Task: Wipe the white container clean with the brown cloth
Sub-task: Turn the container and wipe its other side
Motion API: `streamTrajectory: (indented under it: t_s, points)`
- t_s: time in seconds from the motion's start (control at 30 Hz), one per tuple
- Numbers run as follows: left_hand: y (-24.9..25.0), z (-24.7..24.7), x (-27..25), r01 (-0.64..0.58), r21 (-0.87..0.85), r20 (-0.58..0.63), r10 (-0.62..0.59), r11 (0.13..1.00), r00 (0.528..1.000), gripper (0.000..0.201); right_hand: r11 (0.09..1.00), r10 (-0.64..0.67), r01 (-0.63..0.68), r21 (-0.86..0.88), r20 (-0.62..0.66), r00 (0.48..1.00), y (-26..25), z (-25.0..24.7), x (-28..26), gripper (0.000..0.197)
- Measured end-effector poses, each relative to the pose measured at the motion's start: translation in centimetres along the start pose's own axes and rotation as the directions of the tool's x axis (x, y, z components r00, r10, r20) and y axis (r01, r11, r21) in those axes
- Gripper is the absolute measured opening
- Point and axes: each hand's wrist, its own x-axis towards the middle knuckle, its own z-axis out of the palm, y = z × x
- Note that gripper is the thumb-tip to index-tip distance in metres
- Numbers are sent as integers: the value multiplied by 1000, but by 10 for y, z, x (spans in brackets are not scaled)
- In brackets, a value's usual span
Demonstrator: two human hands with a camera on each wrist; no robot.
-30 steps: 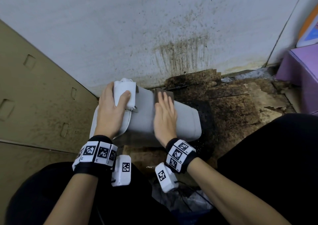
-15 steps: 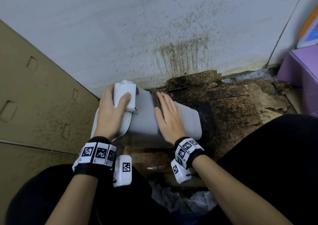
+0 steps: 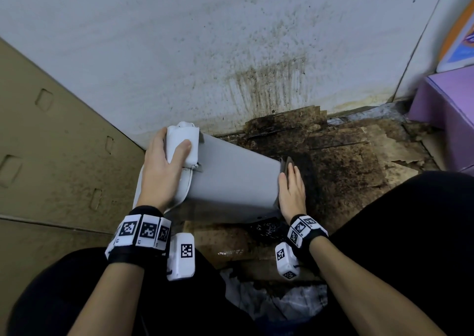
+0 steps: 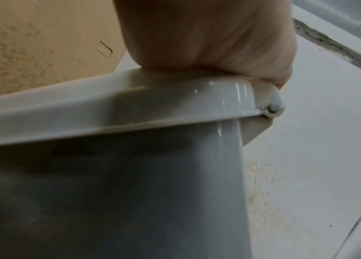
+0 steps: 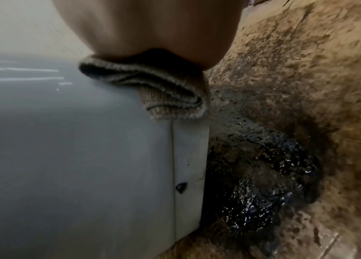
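The white container lies on its side on the floor, lid end to the left against the wall. My left hand grips that lid end, thumb on top of the white lid piece. My right hand lies flat, fingers straight, pressing the brown cloth against the container's right end. In the right wrist view the folded cloth bulges from under the palm over the container's edge. The left wrist view shows the heel of my left hand on the container's rim.
A stained white wall stands behind. A cardboard box closes the left side, a purple box the right. Dirty, wet cardboard covers the floor, with a black wet patch beside the container's end. Crumpled plastic lies between my knees.
My right hand has slid the cloth rightward along the container, from its middle to its right end. The left hand keeps its grip on the lid end.
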Motion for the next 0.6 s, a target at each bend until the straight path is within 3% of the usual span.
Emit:
streamTrajectory:
  t_s: [0.33,0.47,0.6]
  points:
    - [0,4,1,-34,54,20,33,998,999,82,995,-52,51,-85,-6,999,-44,23,-18,56]
    - [1,6,0,-46,65,21,45,997,999,86,979,-202,203,-26,47,978,-86,37,-42,56]
    - [1,6,-1,-52,71,14,51,996,999,87,912,-410,407,53,115,905,-124,52,-68,60]
